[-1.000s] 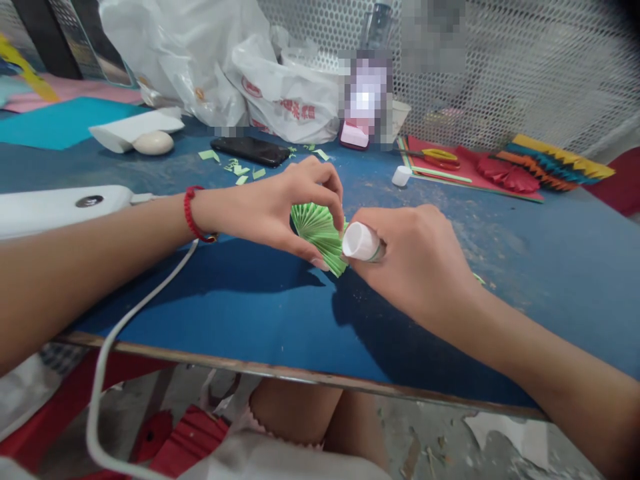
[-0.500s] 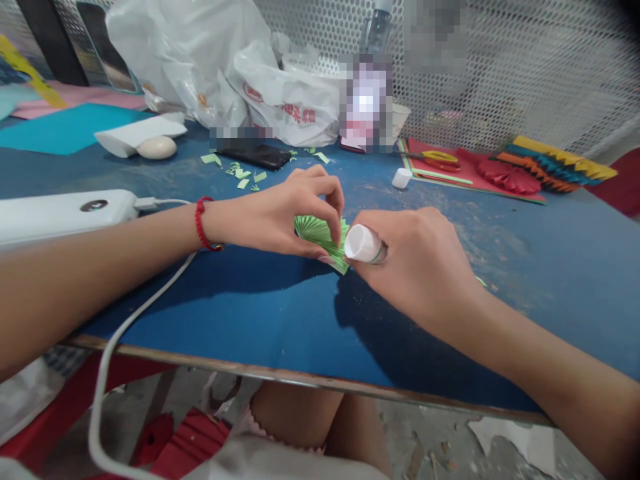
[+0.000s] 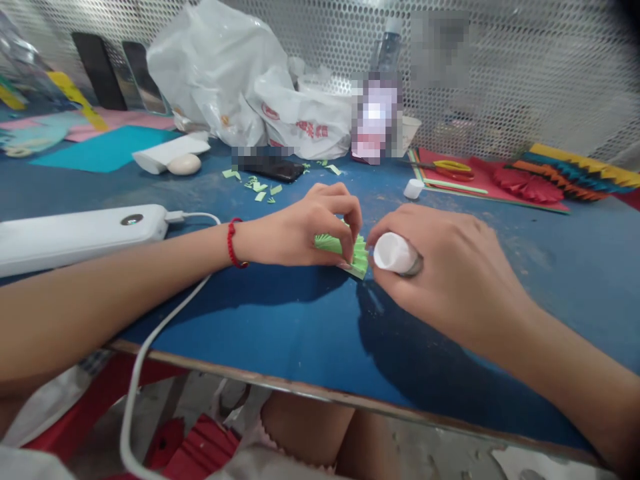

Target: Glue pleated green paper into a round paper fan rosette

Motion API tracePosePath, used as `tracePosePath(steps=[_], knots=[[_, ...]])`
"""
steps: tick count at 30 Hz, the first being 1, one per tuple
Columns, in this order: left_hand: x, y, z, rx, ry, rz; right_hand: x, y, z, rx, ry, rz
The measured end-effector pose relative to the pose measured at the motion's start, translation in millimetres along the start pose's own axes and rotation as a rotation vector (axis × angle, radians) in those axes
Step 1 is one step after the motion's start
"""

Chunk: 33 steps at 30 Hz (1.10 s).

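Note:
My left hand [image 3: 305,227], with a red cord bracelet [image 3: 234,243] at the wrist, pinches a green pleated paper fan [image 3: 360,257] down by the blue table top. Part of the fan is hidden behind my thumb and fingers. Just right of it, my right hand [image 3: 450,260] is wrapped around a white glue stick [image 3: 393,252], its white base facing me. The glue end is turned away and cannot be seen. A small white cap [image 3: 413,189] stands on the table beyond my right hand.
Green paper scraps [image 3: 260,188] lie near a black phone [image 3: 273,168]. A white power bank [image 3: 85,233] trails a cable [image 3: 165,323] over the table edge. White plastic bags [image 3: 215,73] stand behind. Yellow-handled scissors [image 3: 453,167] and pleated papers [image 3: 530,183] are back right.
My right hand with the glue stick has drawn slightly right, away from the green fan's edge. My left hand keeps its pinch on the fan. The whole view has shifted a little.

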<state>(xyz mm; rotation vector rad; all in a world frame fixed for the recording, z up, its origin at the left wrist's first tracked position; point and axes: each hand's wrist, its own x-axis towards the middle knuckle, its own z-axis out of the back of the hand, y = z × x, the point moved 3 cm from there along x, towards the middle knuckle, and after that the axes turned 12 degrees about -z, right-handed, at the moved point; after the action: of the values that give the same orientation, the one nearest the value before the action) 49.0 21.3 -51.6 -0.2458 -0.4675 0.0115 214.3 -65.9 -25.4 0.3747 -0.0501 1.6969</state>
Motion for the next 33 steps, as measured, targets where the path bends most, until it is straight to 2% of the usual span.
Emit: tracePosePath(steps=[5,8,15,21,25,33], knots=[[-0.9,-0.4,-1.2,0.001,0.031,0.011,-0.1,-1.9,-6.3,-0.118,0.116,0.086],[-1.7,-0.7,-2.1,0.003,0.054,0.014,-0.5,-1.1,-13.3,-0.172,0.125,0.117],[-2.1,-1.2,-2.3,0.0,0.09,0.031,2.5,-4.5,-21.0,-0.168,0.163,0.067],[-2.6,-0.4,-1.3,0.007,0.076,0.031,4.3,-4.7,-22.0,-0.133,0.219,0.039],[-2.9,0.6,-0.6,0.042,0.058,0.065,4.5,-3.2,-21.7,-0.109,0.222,0.037],[-0.2,-2.3,-4.7,0.019,0.102,0.056,6.3,-5.1,-21.1,-0.083,0.18,0.046]])
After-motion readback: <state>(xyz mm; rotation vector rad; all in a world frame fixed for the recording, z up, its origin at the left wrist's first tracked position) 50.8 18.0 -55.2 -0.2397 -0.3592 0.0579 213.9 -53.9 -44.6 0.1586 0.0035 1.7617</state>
